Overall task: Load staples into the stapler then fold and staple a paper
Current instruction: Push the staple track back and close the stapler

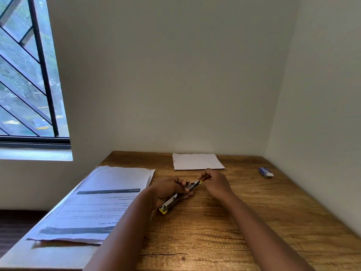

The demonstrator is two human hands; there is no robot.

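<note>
Stapler (176, 198): opened out, yellow end low and nearest viewer, held just above wooden worktop (214, 231), near its centre. Left hand (170, 189) curled round stapler body, firm grip. Right hand (214, 181) pinching stapler's far end; whether staples in pinch, cannot tell. Folded white paper (197, 161) beyond stapler, against wall. Stack of printed sheets (101, 202) left of stapler. Small blue-and-white box (266, 171) well right of stapler, near side wall.
</note>
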